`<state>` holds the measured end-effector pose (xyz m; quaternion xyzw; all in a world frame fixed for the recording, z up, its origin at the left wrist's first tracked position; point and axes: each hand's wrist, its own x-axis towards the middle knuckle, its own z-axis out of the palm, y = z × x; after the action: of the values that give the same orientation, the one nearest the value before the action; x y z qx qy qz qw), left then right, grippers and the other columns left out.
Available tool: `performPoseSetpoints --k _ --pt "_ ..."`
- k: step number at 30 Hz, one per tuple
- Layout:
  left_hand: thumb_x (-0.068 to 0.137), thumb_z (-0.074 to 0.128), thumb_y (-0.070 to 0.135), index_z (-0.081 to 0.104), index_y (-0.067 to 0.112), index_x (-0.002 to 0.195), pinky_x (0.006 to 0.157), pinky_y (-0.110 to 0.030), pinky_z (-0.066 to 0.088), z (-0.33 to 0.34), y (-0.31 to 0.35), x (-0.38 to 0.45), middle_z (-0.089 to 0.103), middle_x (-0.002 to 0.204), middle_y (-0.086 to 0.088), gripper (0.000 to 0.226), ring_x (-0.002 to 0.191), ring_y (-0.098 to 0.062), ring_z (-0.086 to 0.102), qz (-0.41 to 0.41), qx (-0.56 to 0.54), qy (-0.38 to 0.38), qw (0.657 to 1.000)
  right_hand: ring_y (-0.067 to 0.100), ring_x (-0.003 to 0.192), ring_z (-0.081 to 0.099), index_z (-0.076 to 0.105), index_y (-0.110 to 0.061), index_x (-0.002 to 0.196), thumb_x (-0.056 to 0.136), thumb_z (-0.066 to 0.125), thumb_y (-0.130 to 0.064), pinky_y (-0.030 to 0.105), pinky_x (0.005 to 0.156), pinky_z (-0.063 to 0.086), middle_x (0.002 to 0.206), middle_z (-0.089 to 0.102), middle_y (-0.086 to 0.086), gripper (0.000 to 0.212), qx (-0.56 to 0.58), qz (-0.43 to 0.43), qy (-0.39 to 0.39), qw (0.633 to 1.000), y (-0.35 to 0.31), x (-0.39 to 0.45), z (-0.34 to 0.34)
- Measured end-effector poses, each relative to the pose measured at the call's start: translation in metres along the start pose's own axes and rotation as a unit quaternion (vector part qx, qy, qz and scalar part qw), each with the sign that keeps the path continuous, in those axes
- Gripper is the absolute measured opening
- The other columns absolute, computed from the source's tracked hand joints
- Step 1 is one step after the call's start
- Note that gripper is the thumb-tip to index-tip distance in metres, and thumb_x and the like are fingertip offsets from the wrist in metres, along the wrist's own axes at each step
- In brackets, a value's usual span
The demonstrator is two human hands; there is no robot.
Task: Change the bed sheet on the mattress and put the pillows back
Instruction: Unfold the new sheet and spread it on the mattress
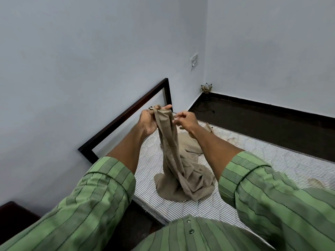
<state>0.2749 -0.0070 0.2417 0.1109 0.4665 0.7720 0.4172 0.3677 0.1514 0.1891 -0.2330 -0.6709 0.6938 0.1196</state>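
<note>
Here left hand (149, 119) grips bed sheet (178, 163) top, right hand (185, 121) beside.

The person's left hand (147, 119) is gripping the gathered top of a beige bed sheet (181, 171), lifting it above the striped mattress (253, 160). The right hand (185, 120) is pinching the sheet's edge just beside it with curled fingers (176, 115). The sheet's lower folds are pooling on the mattress beside the dark bed frame (126, 113).
</note>
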Motion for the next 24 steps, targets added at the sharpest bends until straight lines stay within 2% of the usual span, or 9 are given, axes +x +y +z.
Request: performPoseSetpoints --k 2,4,7,11,13,15,18,21,24 --pt "0.090 0.031 0.014 0.046 0.015 0.075 0.116 -0.056 0.037 -0.005 0.000 -0.002 0.055 0.144 -0.026 0.021 0.135 -0.043 0.052 -0.016 -0.079 -0.021 0.997 0.012 0.105 0.066 0.072 -0.018 0.115 0.069 0.086 -0.002 0.020 0.080 0.054 0.108 0.073 -0.002 0.051 -0.008 -0.024 -0.003 1.000 0.000 0.004 0.005" --pt "0.087 0.033 0.018 0.043 0.014 0.073 0.114 -0.059 0.038 -0.009 -0.002 -0.005 0.058 0.141 -0.026 0.018 0.132 -0.048 0.053 -0.024 -0.116 -0.035 0.992 0.011 0.104 0.067 0.076 -0.017 0.112 0.073 0.083 -0.004 0.022 0.086 0.054 0.109 0.076 -0.001 0.041 -0.025 -0.011 -0.063 0.998 -0.002 0.006 0.010" --pt "0.081 0.035 0.020 0.041 0.015 0.069 0.109 -0.060 0.040 -0.012 -0.001 -0.013 0.064 0.132 -0.026 0.014 0.122 -0.050 0.059 -0.022 -0.128 -0.027 0.991 0.008 0.069 0.058 0.073 -0.012 0.083 0.083 0.077 -0.009 0.022 0.063 0.045 0.074 0.069 -0.002 0.005 -0.013 0.013 -0.081 0.997 -0.005 0.005 0.012" --pt "0.090 0.029 0.030 0.044 0.015 0.068 0.111 -0.055 0.040 -0.026 0.001 -0.016 0.064 0.118 -0.024 0.030 0.124 -0.046 0.056 -0.041 -0.108 0.010 0.993 -0.001 0.044 0.048 0.060 -0.018 0.064 0.081 0.080 -0.006 0.016 0.045 0.037 0.052 0.056 -0.012 0.029 0.010 0.030 -0.064 0.997 0.001 0.004 0.014" --pt "0.096 0.036 0.054 0.043 0.016 0.068 0.103 -0.049 0.047 -0.028 0.000 -0.018 0.063 0.099 -0.019 0.048 0.105 -0.038 0.063 -0.056 -0.078 0.046 0.994 0.002 0.049 0.049 0.059 -0.019 0.062 0.075 0.082 -0.002 0.016 0.046 0.038 0.055 0.057 -0.010 0.031 0.003 0.026 -0.071 0.997 0.006 0.008 0.015" --pt "0.096 0.046 0.066 0.044 0.017 0.065 0.081 -0.035 0.056 -0.020 -0.001 -0.020 0.058 0.073 -0.008 0.059 0.072 -0.026 0.061 -0.096 -0.005 0.055 0.994 0.008 0.060 0.051 0.061 -0.018 0.062 0.064 0.080 0.003 0.021 0.053 0.040 0.061 0.060 -0.007 0.028 -0.029 0.009 -0.082 0.996 0.007 0.009 0.021" --pt "0.101 0.059 0.022 0.062 0.012 0.070 0.063 -0.026 0.058 -0.012 -0.008 -0.017 0.065 0.075 -0.007 0.033 0.064 -0.016 0.065 -0.121 0.204 0.062 0.970 0.013 0.071 0.055 0.056 -0.020 0.060 0.052 0.076 0.004 0.023 0.061 0.043 0.071 0.063 0.001 0.032 -0.089 -0.018 -0.109 0.990 0.008 0.010 0.031" --pt "0.101 0.054 0.003 0.050 0.021 0.077 0.071 -0.027 0.057 -0.022 -0.007 -0.007 0.057 0.081 0.000 0.031 0.071 -0.013 0.063 -0.109 0.166 0.099 0.975 0.005 0.062 0.055 0.062 -0.020 0.067 0.068 0.078 0.006 0.017 0.056 0.045 0.066 0.063 -0.004 0.031 -0.152 -0.019 -0.145 0.978 0.006 0.010 0.031" --pt "0.105 0.044 -0.004 0.046 0.020 0.078 0.084 -0.033 0.058 -0.033 -0.006 0.000 0.059 0.085 -0.001 0.036 0.082 -0.014 0.062 -0.095 0.179 0.126 0.971 0.012 0.068 0.052 0.063 -0.020 0.072 0.076 0.079 -0.008 0.025 0.059 0.040 0.071 0.059 0.001 0.020 -0.190 0.013 -0.179 0.965 0.008 0.010 0.027"
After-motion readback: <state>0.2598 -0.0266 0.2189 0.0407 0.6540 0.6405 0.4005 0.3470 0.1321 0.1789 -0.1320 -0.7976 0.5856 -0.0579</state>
